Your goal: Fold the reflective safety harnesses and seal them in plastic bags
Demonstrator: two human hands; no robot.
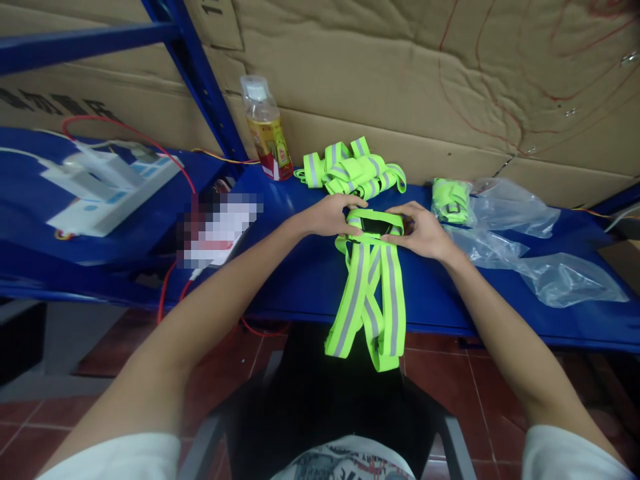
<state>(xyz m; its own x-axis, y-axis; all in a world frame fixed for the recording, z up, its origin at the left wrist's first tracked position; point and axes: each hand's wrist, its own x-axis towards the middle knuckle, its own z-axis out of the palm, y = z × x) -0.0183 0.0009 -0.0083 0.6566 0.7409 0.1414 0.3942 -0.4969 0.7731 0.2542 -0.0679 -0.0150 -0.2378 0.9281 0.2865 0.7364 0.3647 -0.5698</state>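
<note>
Both hands grip a neon-yellow reflective vest (pixel 393 287) made of straps with grey stripes. My left hand (pixel 334 215) pinches the left end of its folded waist band, thumb in front. At the other end, my right hand (pixel 421 230) has its thumb and fingers closed on the band. A dark opening shows between the band's layers. Two strap loops hang down over the table's front edge, crossing partway. Just behind the hands lies a heap of similar reflective straps (pixel 345 170).
A drink bottle (pixel 270 137) stands by the blue post. Right of my hands are a bagged folded vest (pixel 451 200) and crumpled clear plastic bags (pixel 570 277). To the left sit a power strip (pixel 110 197) and a partly blurred white object (pixel 235 230) with cables. Cardboard (pixel 380 73) walls the back.
</note>
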